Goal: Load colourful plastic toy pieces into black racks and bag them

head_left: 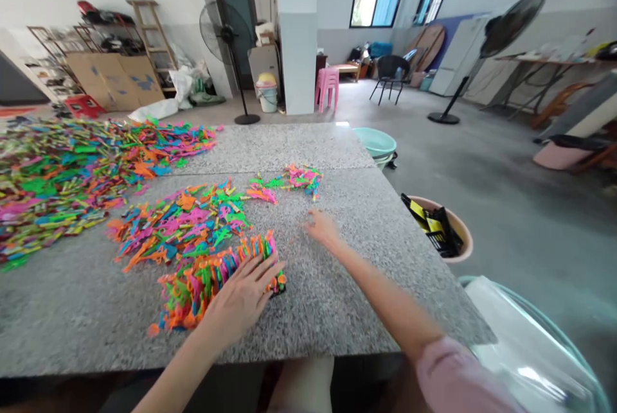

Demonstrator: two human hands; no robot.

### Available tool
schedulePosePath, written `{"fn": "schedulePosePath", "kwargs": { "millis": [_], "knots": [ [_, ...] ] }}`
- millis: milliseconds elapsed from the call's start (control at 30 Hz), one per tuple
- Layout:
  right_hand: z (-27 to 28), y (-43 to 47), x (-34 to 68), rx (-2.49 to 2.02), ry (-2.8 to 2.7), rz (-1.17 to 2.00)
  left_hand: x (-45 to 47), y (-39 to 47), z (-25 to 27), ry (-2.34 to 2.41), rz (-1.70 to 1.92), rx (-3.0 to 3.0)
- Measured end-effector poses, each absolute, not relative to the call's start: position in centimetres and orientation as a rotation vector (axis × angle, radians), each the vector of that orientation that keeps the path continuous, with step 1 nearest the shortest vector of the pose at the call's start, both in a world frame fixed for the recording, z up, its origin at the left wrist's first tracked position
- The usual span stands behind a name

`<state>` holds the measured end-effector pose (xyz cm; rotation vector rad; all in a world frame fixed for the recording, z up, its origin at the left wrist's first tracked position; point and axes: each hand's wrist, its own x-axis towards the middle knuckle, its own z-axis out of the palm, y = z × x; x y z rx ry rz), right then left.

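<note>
In the head view, a speckled grey stone table (pixel 366 284) spreads out before the person. On its near part, left of the middle, small bright plastic pieces stand close-packed in an upright batch (pixel 207 278), orange, green, pink and blue, with a bit of black edge showing at the right end. The left hand (pixel 245 291) lies over the right part of this batch, palm down, its fingers straight and slightly spread; whether they grip any piece I cannot tell. The right hand (pixel 322 228) is over the table farther to the right, just nearer than a small loose cluster (pixel 303 176) of the same pieces. Its fingers are loosely bent and blurred, and I cannot tell whether they have hold of anything.

Beyond the upright batch lies a middle pile (pixel 187 223) of loose pieces, and at the far left a much larger heap (pixel 62 175) covers the table. On the floor to the right, a pink basin (pixel 465 246) holds black and yellow items (pixel 436 227); nearer, clear plastic sheeting (pixel 520 349) lies over a green-rimmed tub (pixel 595 384).
</note>
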<state>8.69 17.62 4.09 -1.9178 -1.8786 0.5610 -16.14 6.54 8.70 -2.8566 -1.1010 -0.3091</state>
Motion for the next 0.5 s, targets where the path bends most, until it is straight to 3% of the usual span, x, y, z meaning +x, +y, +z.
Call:
{"fn": "schedulePosePath", "kwargs": {
  "millis": [233,500],
  "knots": [
    [4.2,28.2,10.9,-2.223,-1.523,0.417,-16.5,6.9,8.6,-1.043,-0.295,-2.839],
    [2.2,22.4,16.5,-2.227,-1.596,0.559,-16.9,6.4,10.0,-1.05,-0.25,-3.002]
  ]
}}
